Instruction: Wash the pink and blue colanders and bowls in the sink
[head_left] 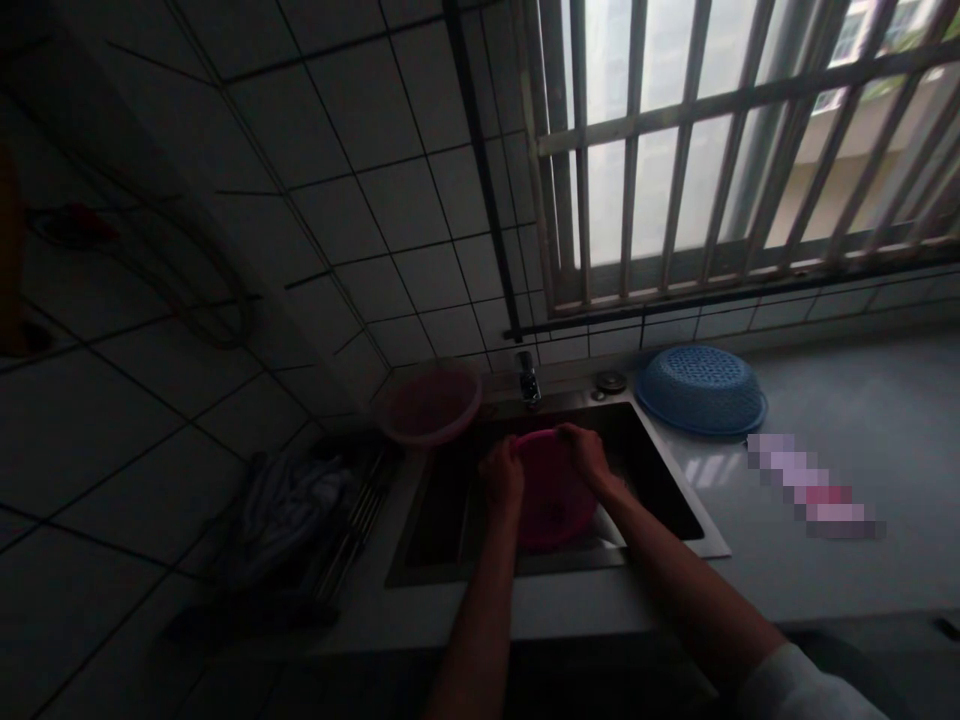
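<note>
A bright pink plastic basin is in the steel sink, tilted so that its inside faces me. My left hand is closed on the basin's left rim. Its far right rim is gripped by my right hand, fingers curled over the edge. Something small and dark shows low in the basin, too dim to make out. Just behind the basin stands the chrome tap.
A paler pink bowl sits at the sink's back left corner. On the right counter lies an upturned blue colander, near a blurred-out item. Bundled grey cloth lies at left. A barred window is above.
</note>
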